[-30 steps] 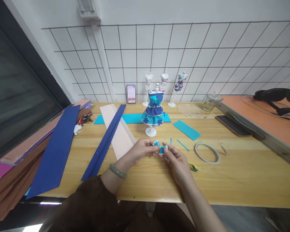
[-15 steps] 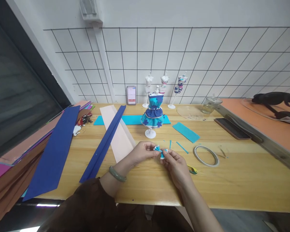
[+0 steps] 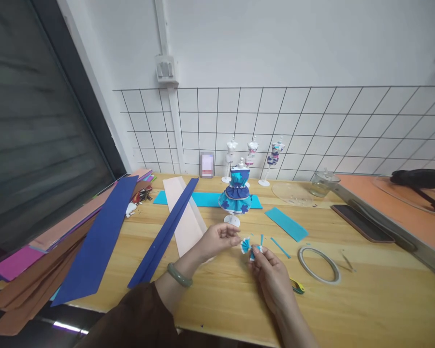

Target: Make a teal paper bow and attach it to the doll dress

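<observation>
A small turquoise paper bow (image 3: 246,245) with white edges is pinched between the thumb and fingers of my right hand (image 3: 274,269). Its left half fans out in pleats, while my thumb partly covers the right half. My left hand (image 3: 220,240), with a green bangle at the wrist, is just left of the bow, apart from it, its fingers loosely bent and holding nothing. Behind the hands stands a miniature dress form (image 3: 238,193) in a turquoise and dark blue paper dress on a white round base.
Dark blue strips (image 3: 166,232) and a pale pink sheet (image 3: 183,220) lie left. A turquoise piece (image 3: 286,224), thin scraps, a tape roll (image 3: 319,264), yellow-green scissors (image 3: 297,286) and a phone (image 3: 362,223) lie right. Other dress forms (image 3: 274,157) line the wall.
My left hand has let go of the bow and drawn slightly away; more of the pleated left half shows. The right hand keeps its pinch. The camera has tilted upward.
</observation>
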Tool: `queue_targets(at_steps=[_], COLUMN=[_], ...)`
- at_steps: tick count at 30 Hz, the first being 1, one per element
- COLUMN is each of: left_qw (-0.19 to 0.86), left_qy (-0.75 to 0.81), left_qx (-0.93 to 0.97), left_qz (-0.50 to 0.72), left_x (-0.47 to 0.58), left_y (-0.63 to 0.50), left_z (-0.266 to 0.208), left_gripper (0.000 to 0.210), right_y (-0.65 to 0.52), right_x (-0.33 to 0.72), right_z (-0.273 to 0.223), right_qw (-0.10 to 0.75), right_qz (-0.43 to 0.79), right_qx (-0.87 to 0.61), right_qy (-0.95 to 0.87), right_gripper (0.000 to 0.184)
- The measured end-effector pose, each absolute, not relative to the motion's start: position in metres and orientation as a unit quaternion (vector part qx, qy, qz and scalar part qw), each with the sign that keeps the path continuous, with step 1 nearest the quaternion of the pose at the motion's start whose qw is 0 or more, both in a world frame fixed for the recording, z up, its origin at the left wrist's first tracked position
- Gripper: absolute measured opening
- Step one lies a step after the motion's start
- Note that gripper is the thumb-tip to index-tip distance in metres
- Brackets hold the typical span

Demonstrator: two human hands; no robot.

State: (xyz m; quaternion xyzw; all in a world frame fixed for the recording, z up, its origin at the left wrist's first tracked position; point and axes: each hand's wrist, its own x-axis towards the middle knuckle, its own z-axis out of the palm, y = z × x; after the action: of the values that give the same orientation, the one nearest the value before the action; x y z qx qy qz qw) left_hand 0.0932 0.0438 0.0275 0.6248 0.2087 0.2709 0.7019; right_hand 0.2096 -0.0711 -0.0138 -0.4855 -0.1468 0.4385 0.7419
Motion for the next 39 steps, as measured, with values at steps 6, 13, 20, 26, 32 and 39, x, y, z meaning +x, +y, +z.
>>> queue_targets(at_steps=[6, 13, 20, 26, 32, 39], left_qw=[0.572, 0.401, 0.442, 0.487, 0.505, 0.502], left_qy=[0.253, 0.266, 0.232, 0.221, 0.18, 0.165], left_qx=[0.639, 0.693, 0.7, 0.697, 0.703, 0.716], left_qz=[0.449, 0.536, 0.51, 0.478, 0.468, 0.456], left_x=[0.092, 0.12, 0.148, 0.152, 0.155, 0.153], left_y=[0.067, 0.094, 0.107, 0.111, 0.113, 0.12], left_z=[0.063, 0.08, 0.077, 0.079, 0.077, 0.077], left_gripper=[0.028, 0.058, 0.076, 0.064, 0.053, 0.054], right_y=[-0.072, -0.073, -0.08, -0.071, -0.047, -0.015], right_x=[0.206, 0.196, 0.22, 0.26, 0.28, 0.297], right_z=[-0.011, -0.006, 0.005, 0.042, 0.075, 0.099], right_qw=[0.732, 0.743, 0.719, 0.672, 0.626, 0.552], right_qz=[0.442, 0.428, 0.408, 0.355, 0.349, 0.417], right_qx=[-0.485, -0.486, -0.521, -0.582, -0.577, -0.515], right_qy=[-0.187, -0.172, -0.213, -0.29, -0.393, -0.506], right_gripper=[0.024, 0.039, 0.045, 0.041, 0.027, 0.017])
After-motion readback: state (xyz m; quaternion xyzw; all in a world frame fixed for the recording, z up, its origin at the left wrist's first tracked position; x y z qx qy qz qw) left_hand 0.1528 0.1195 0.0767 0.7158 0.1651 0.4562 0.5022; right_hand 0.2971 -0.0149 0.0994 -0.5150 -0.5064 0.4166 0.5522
